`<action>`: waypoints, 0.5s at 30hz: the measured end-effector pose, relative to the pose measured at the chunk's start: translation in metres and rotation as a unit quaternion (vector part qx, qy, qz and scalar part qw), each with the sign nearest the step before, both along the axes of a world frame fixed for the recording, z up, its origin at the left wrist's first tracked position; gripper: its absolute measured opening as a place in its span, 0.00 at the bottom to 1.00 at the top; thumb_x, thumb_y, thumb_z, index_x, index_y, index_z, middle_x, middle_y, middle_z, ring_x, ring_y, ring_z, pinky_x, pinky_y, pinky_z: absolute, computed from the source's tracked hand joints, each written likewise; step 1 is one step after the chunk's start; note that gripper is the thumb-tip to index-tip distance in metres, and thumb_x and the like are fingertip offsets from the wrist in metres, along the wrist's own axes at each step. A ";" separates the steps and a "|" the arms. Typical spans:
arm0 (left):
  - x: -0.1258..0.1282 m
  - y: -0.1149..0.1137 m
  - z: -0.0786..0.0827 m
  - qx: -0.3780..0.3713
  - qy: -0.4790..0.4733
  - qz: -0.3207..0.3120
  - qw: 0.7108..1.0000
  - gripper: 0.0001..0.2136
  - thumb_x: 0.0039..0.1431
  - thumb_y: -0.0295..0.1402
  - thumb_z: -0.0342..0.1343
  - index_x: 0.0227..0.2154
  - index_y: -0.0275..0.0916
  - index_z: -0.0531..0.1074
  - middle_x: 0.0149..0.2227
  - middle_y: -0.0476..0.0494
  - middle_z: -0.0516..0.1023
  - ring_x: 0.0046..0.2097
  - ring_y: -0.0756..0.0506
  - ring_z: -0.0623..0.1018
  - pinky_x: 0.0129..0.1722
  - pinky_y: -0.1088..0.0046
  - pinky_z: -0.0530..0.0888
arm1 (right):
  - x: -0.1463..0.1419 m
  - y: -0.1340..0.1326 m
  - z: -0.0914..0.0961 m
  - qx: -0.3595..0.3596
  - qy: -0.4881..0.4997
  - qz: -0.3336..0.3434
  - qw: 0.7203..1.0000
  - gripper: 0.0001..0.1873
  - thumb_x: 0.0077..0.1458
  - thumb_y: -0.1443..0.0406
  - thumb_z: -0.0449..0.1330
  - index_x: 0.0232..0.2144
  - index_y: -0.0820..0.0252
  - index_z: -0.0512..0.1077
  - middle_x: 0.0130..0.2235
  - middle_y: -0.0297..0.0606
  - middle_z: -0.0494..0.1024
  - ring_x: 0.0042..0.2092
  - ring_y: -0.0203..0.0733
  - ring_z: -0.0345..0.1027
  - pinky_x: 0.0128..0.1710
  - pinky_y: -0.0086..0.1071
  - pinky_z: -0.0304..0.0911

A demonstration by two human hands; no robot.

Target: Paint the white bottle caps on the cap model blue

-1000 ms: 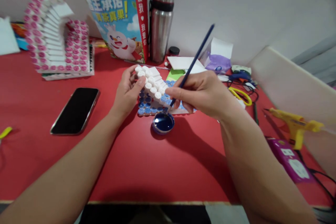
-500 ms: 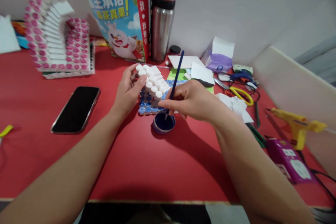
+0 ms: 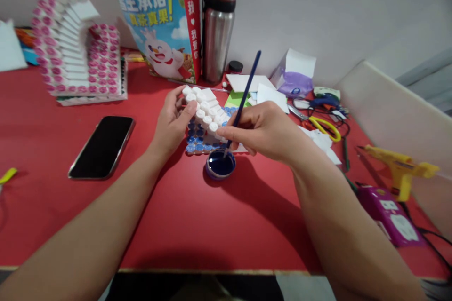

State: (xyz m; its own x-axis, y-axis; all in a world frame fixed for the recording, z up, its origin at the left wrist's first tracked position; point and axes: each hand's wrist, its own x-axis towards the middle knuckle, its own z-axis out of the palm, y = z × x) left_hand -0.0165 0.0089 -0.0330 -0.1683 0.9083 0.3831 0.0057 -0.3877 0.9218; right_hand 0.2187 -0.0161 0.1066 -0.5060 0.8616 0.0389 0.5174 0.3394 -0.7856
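My left hand [image 3: 173, 120] grips the left side of a small stepped model of white bottle caps [image 3: 206, 112], whose lower rows are painted blue. My right hand [image 3: 263, 129] pinches a dark blue paintbrush [image 3: 243, 99], handle pointing up and away. The brush tip sits at the rim of a small round pot of blue paint [image 3: 220, 165] on the red table [image 3: 212, 216], just in front of the model.
A black phone [image 3: 102, 146] lies left. A larger pink-capped model [image 3: 76, 44] stands far left. Behind are a printed bag [image 3: 160, 19], steel flask [image 3: 218, 26], white papers [image 3: 261, 87] and scissors [image 3: 323, 124]. A yellow glue gun [image 3: 400, 167] and purple pack [image 3: 386, 211] sit right.
The brush dipped into the paint pot half a second ago and now has lifted slightly to the pot's rim, its handle tilting more to the right. My left hand has kept its hold.
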 end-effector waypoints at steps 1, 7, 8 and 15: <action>0.000 0.000 0.000 -0.002 0.000 0.000 1.000 0.31 0.70 0.58 0.70 0.67 0.48 0.73 0.64 0.35 0.86 0.60 0.35 0.88 0.60 0.55 0.86 | 0.000 0.000 0.000 0.009 0.005 -0.008 1.000 0.25 0.65 0.61 0.75 0.18 0.58 0.75 0.20 0.33 0.76 0.25 0.33 0.64 0.26 0.34 0.52; 0.000 -0.003 0.002 -0.009 0.012 0.006 1.000 0.31 0.72 0.55 0.69 0.68 0.46 0.72 0.66 0.34 0.85 0.63 0.34 0.87 0.63 0.54 0.86 | -0.004 -0.004 -0.001 0.085 0.033 -0.060 0.994 0.31 0.65 0.56 0.77 0.16 0.56 0.68 0.19 0.32 0.72 0.26 0.34 0.62 0.27 0.35 0.52; 0.000 -0.003 0.002 -0.008 0.014 0.006 1.000 0.31 0.72 0.56 0.69 0.68 0.46 0.72 0.66 0.34 0.85 0.63 0.34 0.87 0.63 0.54 0.86 | -0.005 -0.005 -0.001 0.101 0.027 -0.064 0.992 0.32 0.65 0.56 0.77 0.16 0.56 0.68 0.19 0.31 0.70 0.27 0.34 0.61 0.28 0.35 0.51; -0.001 -0.001 0.001 -0.003 0.015 -0.005 1.000 0.31 0.71 0.58 0.69 0.67 0.48 0.73 0.65 0.35 0.85 0.61 0.35 0.88 0.59 0.57 0.87 | -0.008 -0.003 -0.008 0.144 0.004 -0.064 0.987 0.33 0.65 0.57 0.78 0.16 0.56 0.67 0.19 0.29 0.64 0.27 0.34 0.55 0.29 0.37 0.48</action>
State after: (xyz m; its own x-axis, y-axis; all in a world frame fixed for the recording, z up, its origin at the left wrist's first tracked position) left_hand -0.0176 0.0077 -0.0318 -0.1477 0.9120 0.3827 0.0293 -0.3827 0.9234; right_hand 0.2111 -0.0193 0.0987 -0.3916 0.8714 0.2954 0.5653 0.4812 -0.6700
